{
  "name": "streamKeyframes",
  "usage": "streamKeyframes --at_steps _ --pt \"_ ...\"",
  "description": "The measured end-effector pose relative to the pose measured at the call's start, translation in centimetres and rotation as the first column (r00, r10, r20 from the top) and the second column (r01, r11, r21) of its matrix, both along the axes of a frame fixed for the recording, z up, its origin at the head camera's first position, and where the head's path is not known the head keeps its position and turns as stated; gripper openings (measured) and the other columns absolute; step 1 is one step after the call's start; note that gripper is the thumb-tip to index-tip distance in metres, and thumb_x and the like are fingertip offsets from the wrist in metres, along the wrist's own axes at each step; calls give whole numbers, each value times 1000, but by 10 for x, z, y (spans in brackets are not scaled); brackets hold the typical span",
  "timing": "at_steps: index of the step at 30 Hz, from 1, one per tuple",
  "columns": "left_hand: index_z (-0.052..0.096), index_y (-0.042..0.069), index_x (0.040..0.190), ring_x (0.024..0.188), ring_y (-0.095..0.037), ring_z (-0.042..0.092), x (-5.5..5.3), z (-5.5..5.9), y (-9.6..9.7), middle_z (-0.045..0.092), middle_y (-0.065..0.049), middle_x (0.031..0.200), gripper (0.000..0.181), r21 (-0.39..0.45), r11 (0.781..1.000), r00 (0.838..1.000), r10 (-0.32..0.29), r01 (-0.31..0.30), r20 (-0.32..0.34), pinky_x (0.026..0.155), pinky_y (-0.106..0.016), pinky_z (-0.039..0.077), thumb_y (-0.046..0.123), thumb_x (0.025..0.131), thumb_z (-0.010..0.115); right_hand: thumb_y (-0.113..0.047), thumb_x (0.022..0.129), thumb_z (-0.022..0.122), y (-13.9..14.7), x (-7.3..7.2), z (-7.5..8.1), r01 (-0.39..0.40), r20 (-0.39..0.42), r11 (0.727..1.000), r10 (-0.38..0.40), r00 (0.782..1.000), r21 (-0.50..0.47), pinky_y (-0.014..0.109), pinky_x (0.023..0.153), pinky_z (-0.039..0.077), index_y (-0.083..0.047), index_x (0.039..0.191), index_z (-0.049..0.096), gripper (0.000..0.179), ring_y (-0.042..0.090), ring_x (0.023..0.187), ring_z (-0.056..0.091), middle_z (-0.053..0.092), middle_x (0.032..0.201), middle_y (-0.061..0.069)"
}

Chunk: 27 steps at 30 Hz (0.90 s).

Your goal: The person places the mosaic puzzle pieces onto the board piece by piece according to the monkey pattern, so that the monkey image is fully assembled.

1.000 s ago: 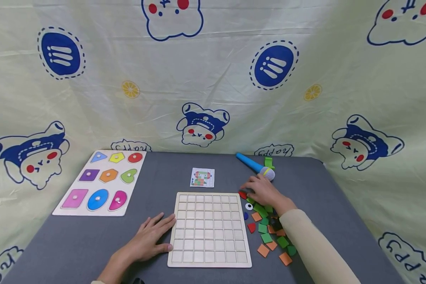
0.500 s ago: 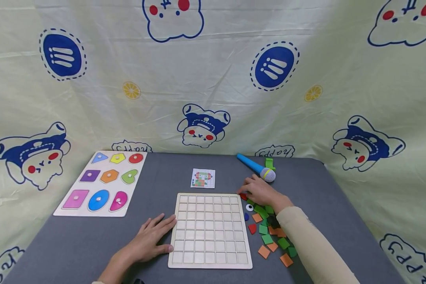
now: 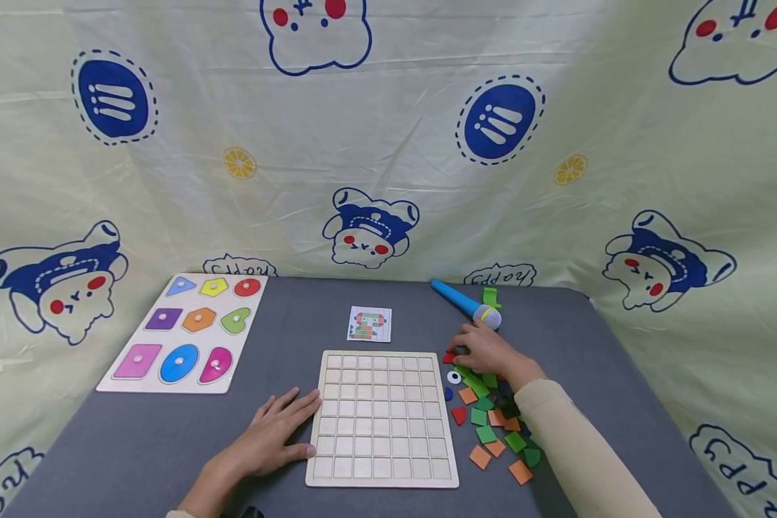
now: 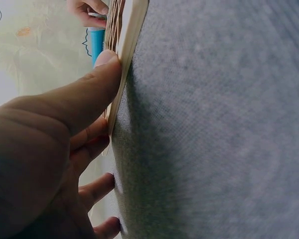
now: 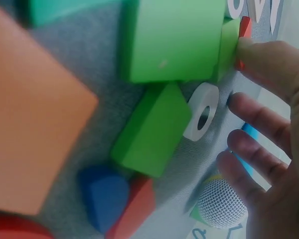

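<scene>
Only the right-wrist view clearly shows the right hand (image 3: 487, 352) with its thumb against a red block (image 5: 244, 27); whether it pinches, I cannot tell. The block is just right of a pale, gridded wooden board (image 3: 382, 419), touched by the spread left hand (image 3: 273, 436).

long cream sleeves (image 3: 579, 450), bare hands (image 3: 275, 437)

The word "happy" (image 3: 500, 275) is printed several times on the pale cloth (image 3: 401, 115), twice upside down along the far edge of the tabletop (image 3: 298, 316)
</scene>
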<state>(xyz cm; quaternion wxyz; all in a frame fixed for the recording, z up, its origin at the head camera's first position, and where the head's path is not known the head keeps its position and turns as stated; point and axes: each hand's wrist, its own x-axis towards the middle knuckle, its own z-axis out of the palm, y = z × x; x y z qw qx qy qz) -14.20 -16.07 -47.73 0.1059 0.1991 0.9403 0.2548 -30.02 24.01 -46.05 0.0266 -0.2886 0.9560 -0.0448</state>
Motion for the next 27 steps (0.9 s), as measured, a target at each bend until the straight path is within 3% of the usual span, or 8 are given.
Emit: streamKeyframes --at_steps 8,18,27 --pt "38 16 145 143 -37 22 0 -1 0 37 -3 152 75 1 1000 1000 1 -1 4 109 -66 12 42 82 68 -38 83 70 -2 5 -1 64 18 998 -64 998 -13 37 77 43 -16 104 72 30 20 90 46 59 100 3" --pt "38 15 145 143 -37 22 0 -1 -2 37 -3 152 75 9 1000 1000 -6 6 -5 109 -66 11 43 82 68 -36 82 72 -9 14 -5 180 -24 983 -180 983 -34 43 80 46 -16 99 73 26 23 92 49 62 100 4" --pt "38 15 145 143 -37 23 0 -1 -2 37 -3 152 74 19 1000 1000 -9 10 -10 109 -66 11 42 82 68 -36 82 71 -12 19 -6 175 -106 984 -177 979 -26 41 81 44 -15 95 72 25 22 92 48 64 101 4"
